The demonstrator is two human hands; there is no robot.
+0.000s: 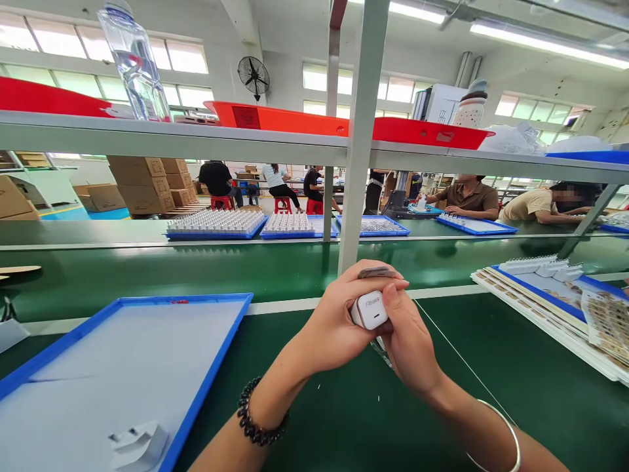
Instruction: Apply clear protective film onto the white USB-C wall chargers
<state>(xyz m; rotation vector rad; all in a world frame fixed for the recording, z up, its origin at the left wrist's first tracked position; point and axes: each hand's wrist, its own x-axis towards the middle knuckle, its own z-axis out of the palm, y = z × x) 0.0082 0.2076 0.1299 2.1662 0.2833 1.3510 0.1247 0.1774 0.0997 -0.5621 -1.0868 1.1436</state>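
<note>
Above the dark green bench, a small white charger (371,316) with printed lettering and a narrow port slot faces me. My left hand (331,324) is closed around its side. My right hand (410,334) is closed on it too, the thumb against the upper right edge. A grey flat piece (376,272) shows at the top of the fingers; its kind is unclear. Something shiny (382,353) peeks out beneath the hands, mostly hidden. To the left, a blue-rimmed tray (122,347) bears white charger pieces with prongs (138,446) in its near corner.
A grey post (361,144) and shelf (275,147) stand ahead. On the right, a blue tray (545,288) with white parts rests on stacked sheets (555,331). Across the bench are trays of white parts (216,223). Several people sit farther back, including one in brown (474,196).
</note>
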